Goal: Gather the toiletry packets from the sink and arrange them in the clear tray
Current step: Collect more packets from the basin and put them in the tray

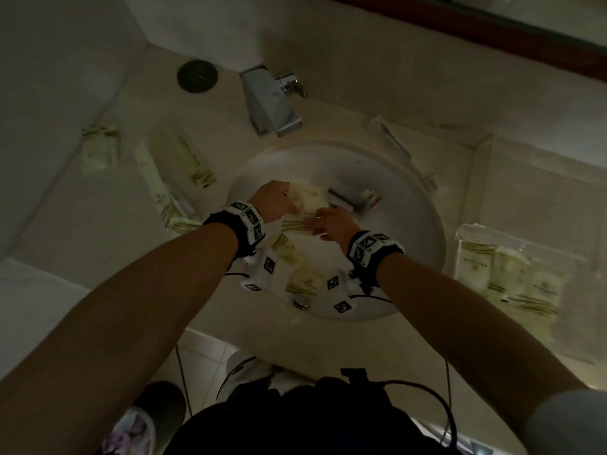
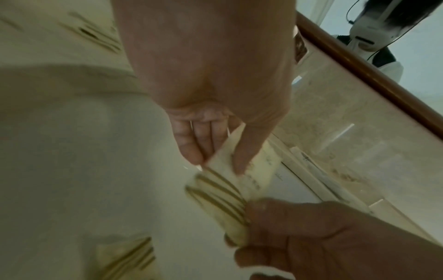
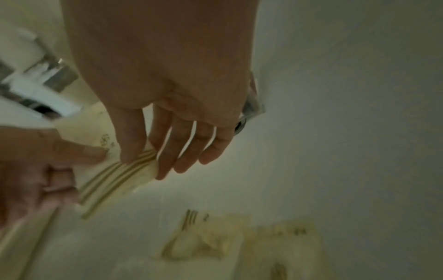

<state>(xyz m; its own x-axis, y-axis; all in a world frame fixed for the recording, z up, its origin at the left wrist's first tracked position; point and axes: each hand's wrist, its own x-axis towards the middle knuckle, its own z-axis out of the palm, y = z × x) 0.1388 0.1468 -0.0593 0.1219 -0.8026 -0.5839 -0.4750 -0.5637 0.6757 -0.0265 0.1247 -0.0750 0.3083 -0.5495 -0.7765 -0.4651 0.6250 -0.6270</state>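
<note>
Both hands hold one cream toiletry packet (image 1: 308, 200) with gold stripes over the white sink (image 1: 423, 211). My left hand (image 1: 289, 205) pinches its plain end between thumb and fingers, as the left wrist view shows on the packet (image 2: 223, 195). My right hand (image 1: 315, 224) pinches the striped end (image 3: 115, 180) with thumb and index finger. Two more striped packets (image 1: 290, 254) (image 1: 305, 280) lie in the basin under my wrists. The clear tray (image 1: 473, 229) sits on the counter to the right and holds several cream packets.
Dark tube-like items (image 1: 354, 198) lie in the basin beyond the hands. A chrome faucet (image 1: 269, 103) stands behind the sink. Several packets (image 1: 184, 162) lie on the left counter, and a toothbrush packet (image 1: 394, 139) at the back right.
</note>
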